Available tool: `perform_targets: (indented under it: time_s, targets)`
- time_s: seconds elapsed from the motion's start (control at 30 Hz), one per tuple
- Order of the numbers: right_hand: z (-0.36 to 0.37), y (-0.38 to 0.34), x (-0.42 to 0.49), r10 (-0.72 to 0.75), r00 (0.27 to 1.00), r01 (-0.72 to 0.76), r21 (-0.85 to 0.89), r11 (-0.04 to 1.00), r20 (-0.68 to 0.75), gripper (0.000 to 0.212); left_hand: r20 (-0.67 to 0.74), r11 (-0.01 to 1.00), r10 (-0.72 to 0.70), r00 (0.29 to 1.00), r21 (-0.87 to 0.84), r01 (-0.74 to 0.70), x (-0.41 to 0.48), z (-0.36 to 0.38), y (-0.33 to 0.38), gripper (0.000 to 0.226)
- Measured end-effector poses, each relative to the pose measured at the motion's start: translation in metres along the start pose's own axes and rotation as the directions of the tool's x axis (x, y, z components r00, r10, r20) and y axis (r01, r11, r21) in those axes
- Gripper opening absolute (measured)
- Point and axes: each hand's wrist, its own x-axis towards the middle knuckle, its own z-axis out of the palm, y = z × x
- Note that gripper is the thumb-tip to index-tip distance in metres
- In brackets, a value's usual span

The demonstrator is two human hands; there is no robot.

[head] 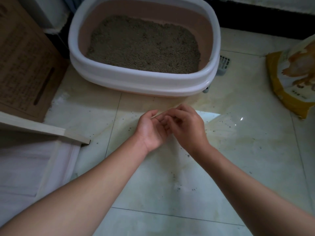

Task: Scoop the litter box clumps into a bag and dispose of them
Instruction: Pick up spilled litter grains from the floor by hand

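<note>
I take the litter box (144, 82) as my reference. It sits on the tile floor (150, 198), a white-rimmed tub with pinkish inner walls, and grey-brown litter (144, 45) fills its bottom. I cannot pick out single clumps from this view.

Both hands meet just in front of the box, on its near side. The left hand (150, 128) is turned palm-up, thumb and fingers pinching a thin edge of the clear plastic bag (219, 119). The right hand (185, 126) is knuckles-up with its fingers curled in against the left's, and as far as I can tell it nips the same edge. The rest of the bag lies flat on the floor in front of the box, trailing toward its right corner, where it catches a glare.

A grey slotted scoop (223, 65) hangs at the box's right end. A cardboard box (25, 62) stands left of the litter box and a yellow sack (293, 79) well to its right. Loose grains (179, 188) dot the floor in front of it.
</note>
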Motion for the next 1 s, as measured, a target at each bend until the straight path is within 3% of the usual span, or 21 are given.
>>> perform_targets:
  time_s: [0.13,0.2,0.33,0.47,0.83,1.0]
  targets:
    - [0.015,0.001,0.009,0.211,0.970,-0.202,0.081,0.976,-0.118,0.015,0.006,0.993,0.101,0.995,-0.056,-0.100,-0.014,-0.015,0.028,0.050]
    - [0.027,0.006,0.012,0.240,0.966,-0.241,0.004,0.971,-0.100,0.021,-0.007,0.981,0.159,0.987,-0.115,-0.159,-0.021,-0.026,0.046,0.049]
    - [0.053,0.003,0.024,0.169,0.985,-0.158,-0.262,0.952,0.020,0.037,-0.063,0.956,0.243,0.968,-0.151,-0.250,-0.040,-0.050,0.074,0.048]
    - [0.068,-0.007,0.036,0.196,0.980,-0.167,-0.421,0.892,0.027,0.024,-0.065,0.945,0.277,0.959,-0.164,-0.284,-0.059,-0.066,0.085,0.047]
    - [0.069,-0.009,0.033,0.153,0.984,-0.091,-0.469,0.878,0.095,0.041,-0.067,0.936,0.280,0.958,-0.201,-0.287,-0.067,-0.069,0.088,0.045]
    - [0.068,-0.013,0.016,-0.119,0.980,0.172,-0.377,0.910,0.161,0.024,-0.094,0.937,0.282,0.955,-0.186,-0.295,-0.066,-0.070,0.087,0.045]
